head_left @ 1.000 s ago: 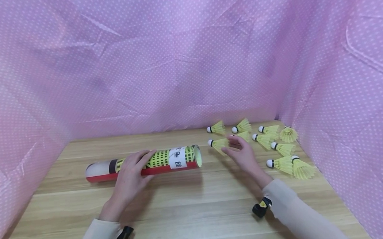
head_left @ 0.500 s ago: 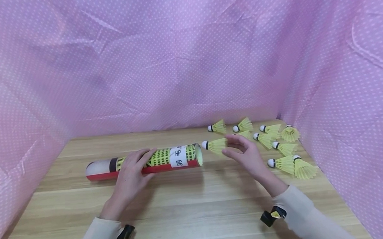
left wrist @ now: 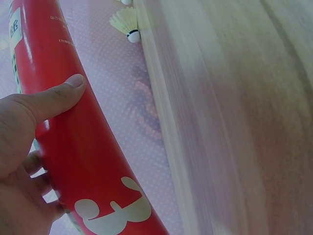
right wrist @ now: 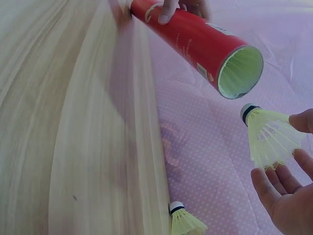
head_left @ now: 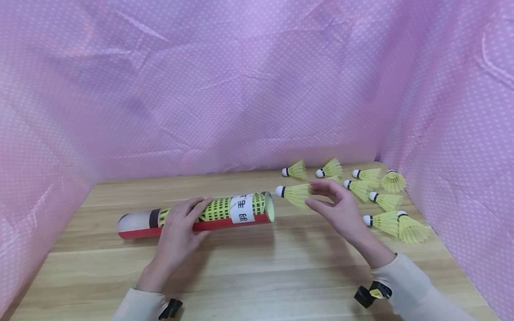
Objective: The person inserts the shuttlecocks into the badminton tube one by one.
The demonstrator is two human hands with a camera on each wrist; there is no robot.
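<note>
A red and yellow shuttlecock tube lies sideways, its mouth toward the right. My left hand grips it around the middle, with the thumb across the red side in the left wrist view. The mouth end is raised off the table. My right hand pinches a yellow shuttlecock by its skirt, white cork pointing left. That cork is just outside the tube's mouth, a small gap apart. Pale yellow-green ribs show inside the mouth in the right wrist view.
Several yellow shuttlecocks lie at the back right of the wooden table, including one at the back and an overlapping pair beside the right edge. A pink dotted cloth encloses the table's back and sides.
My right hand has lifted the shuttlecock and brought it left, close to the tube's mouth. My left hand keeps its grip on the tube. The head view has shifted slightly.
</note>
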